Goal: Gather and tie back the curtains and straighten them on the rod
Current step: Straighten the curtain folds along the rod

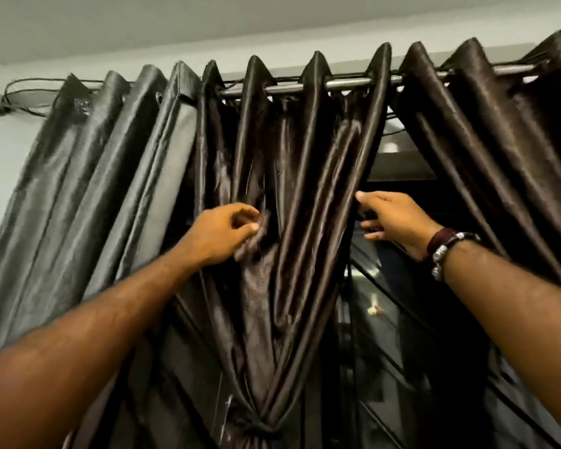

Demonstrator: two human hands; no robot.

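A fold of the middle curtain (292,189), hanging from the rod (337,83), is being pinched by the left hand (222,233); its right edge is being gripped by the right hand (394,218).

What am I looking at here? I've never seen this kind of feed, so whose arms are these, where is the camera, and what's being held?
There is no machine: a person wears one head camera, looking up at their own bare hands. The left hand pinches a fold of the dark brown satin curtain hanging from the grey metal rod. The right hand, with beaded bracelets at its wrist, holds that curtain's inner edge. Lower down, a dark tie-back knot already gathers the panel. A grey curtain hangs further left.
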